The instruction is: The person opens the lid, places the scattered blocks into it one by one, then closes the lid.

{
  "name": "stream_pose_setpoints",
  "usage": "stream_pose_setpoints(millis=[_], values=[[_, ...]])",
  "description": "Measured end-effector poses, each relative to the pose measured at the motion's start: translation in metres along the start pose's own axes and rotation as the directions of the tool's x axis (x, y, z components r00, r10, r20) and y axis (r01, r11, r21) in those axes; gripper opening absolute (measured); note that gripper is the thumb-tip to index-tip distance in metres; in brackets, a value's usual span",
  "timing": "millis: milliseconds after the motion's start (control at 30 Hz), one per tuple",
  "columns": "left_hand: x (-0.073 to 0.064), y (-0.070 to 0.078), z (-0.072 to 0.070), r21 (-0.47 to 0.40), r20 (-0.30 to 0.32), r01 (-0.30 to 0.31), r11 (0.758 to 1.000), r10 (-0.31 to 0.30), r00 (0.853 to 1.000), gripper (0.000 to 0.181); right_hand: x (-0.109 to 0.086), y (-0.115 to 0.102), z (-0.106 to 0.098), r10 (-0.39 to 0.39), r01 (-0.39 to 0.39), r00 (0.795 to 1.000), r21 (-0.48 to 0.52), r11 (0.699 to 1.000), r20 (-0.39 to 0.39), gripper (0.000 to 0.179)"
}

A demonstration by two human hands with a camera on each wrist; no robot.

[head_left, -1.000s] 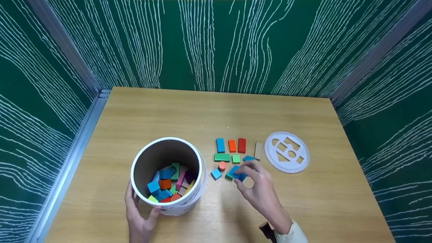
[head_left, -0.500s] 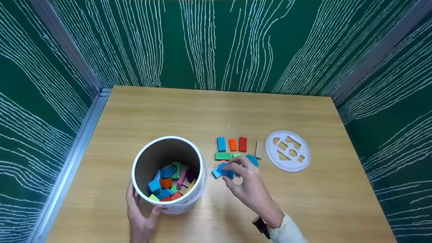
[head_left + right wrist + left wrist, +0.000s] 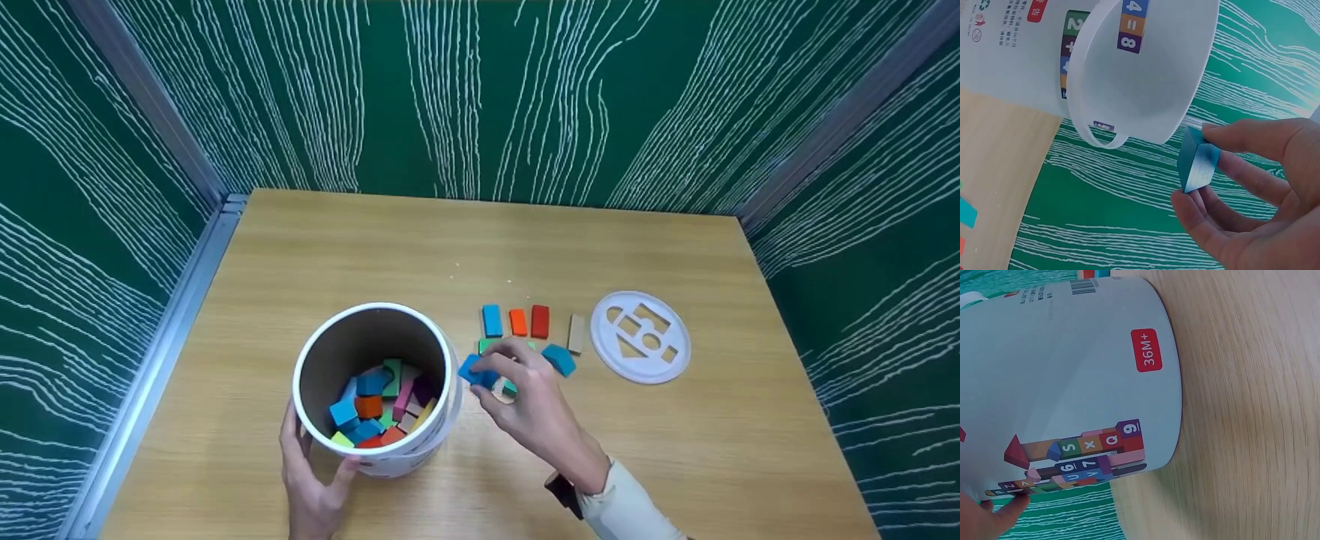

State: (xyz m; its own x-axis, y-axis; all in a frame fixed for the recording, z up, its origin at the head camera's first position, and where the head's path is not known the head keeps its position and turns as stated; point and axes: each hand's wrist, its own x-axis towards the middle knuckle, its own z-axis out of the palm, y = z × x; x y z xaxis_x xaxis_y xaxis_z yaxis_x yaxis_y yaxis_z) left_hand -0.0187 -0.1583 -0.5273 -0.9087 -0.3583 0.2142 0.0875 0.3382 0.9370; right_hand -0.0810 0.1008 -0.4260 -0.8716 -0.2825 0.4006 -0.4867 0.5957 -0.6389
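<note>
My right hand (image 3: 536,409) pinches a blue block (image 3: 469,369) between thumb and fingers, just right of the bucket's rim. In the right wrist view this block (image 3: 1201,163) shows slanted faces and is off the table, beside the bucket wall. A white cylindrical bucket (image 3: 298,375) stands upright with its top uncovered, and my left hand (image 3: 315,487) grips its near left side, thumb at the front. Inside lie several coloured blocks, among them an orange one (image 3: 368,406) and a green one (image 3: 391,379). The left wrist view shows the bucket's printed side (image 3: 1084,382).
Right of the bucket lie a blue block (image 3: 492,321), an orange block (image 3: 518,322), a red block (image 3: 540,321), a plain wooden block (image 3: 576,334) and another blue block (image 3: 559,361). Several more are partly behind my right hand. A white lid with shaped holes (image 3: 637,372) lies farther right.
My right hand has lifted the blue block from among the table blocks and carried it left toward the bucket's rim. My left hand and the bucket stay in place.
</note>
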Motion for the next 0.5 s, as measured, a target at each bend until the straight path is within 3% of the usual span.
stream_pose_setpoints(millis=[200,500], values=[[0.000,0.001,0.002,0.003,0.005,0.030,1.000,-0.030,1.000,0.091,0.001,-0.004,0.004,-0.045,0.045,0.999,0.034,0.998,0.015,0.020],[0.000,-0.003,0.000,-0.011,0.002,0.007,1.000,-0.007,1.000,0.091,0.007,-0.015,0.009,-0.072,0.070,0.995,0.036,0.997,0.062,0.018]])
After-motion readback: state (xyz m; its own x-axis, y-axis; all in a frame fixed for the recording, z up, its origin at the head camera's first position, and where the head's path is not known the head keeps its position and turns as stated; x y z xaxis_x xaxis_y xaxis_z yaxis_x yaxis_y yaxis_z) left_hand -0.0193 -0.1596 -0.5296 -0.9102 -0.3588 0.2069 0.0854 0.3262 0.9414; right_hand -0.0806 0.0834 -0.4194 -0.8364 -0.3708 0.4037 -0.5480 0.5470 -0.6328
